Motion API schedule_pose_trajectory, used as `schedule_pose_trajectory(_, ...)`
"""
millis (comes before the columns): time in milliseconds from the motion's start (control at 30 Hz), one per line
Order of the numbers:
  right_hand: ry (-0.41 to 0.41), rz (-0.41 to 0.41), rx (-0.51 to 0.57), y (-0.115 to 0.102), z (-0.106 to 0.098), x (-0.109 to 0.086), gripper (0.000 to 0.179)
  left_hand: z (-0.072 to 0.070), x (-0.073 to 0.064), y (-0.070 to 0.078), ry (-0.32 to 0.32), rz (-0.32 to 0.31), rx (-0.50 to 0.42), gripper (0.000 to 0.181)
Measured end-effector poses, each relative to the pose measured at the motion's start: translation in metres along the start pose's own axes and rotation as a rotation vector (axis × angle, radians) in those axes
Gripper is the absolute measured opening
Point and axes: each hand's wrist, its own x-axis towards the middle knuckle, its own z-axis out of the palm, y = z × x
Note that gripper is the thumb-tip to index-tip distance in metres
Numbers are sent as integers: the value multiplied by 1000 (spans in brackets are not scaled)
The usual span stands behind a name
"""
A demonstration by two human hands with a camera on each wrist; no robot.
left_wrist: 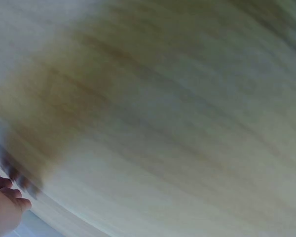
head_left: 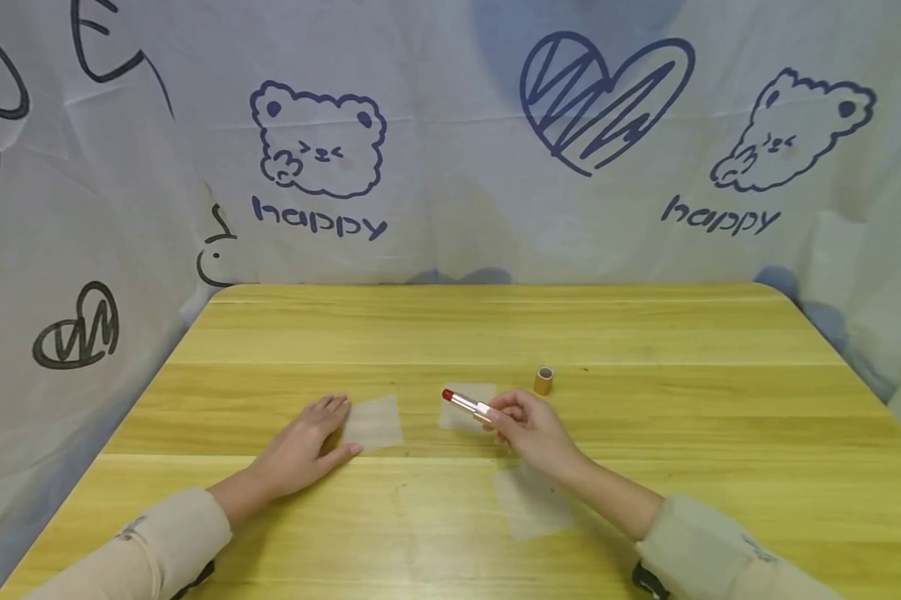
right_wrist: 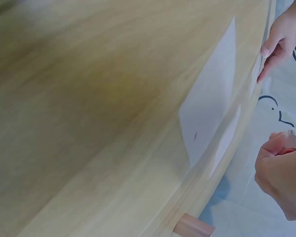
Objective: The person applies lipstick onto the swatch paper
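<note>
My right hand (head_left: 536, 435) pinches an uncapped lipstick (head_left: 467, 403) by its base, the red tip pointing left above the middle paper square (head_left: 456, 419). Flat on the table, my left hand (head_left: 300, 450) has its fingers and thumb at the left edge of another thin paper square (head_left: 375, 423). A third square (head_left: 533, 506) lies nearer to me under the right forearm; in the right wrist view this paper (right_wrist: 212, 94) bears a small dark reddish mark. The gold lipstick cap (head_left: 543, 381) stands open end up just beyond my right hand.
The wood-grain table (head_left: 645, 333) spans the view. A white cloth (head_left: 450, 150) with drawn bears and hearts hangs behind its far edge and along the sides. In the left wrist view, mostly blurred tabletop (left_wrist: 163, 123) appears.
</note>
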Motion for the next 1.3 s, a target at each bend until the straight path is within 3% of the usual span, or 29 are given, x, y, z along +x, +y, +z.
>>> schedule_pose_trajectory(300, 146, 40, -92, -11, 20, 7, 12, -1, 0, -2, -17, -10, 1, 65)
schedule_pose_trajectory(467, 149, 24, -103, -18, 32, 14, 13, -2, 0, -1, -24, -19, -6, 64)
schedule_pose_trajectory(600, 135, 48, -56, -22, 39, 20, 17, -3, 0, -1, -36, -32, -15, 65)
schedule_pose_trajectory(800, 130, 175, 73, -27, 47, 31, 19, -4, 2, 0, -53, -40, -22, 66)
schedule_pose_trajectory(933, 105, 216, 111, -27, 53, 36, 19, -3, 2, 0, -55, -34, -23, 68)
schedule_pose_trajectory(1133, 28, 185, 44, -24, 63, 41, 20, -2, 2, 0, -63, -36, -27, 68)
schedule_pose_trajectory(1300, -16, 62, -77, -20, 71, 47, 17, -2, 1, 0, -62, -43, -38, 67)
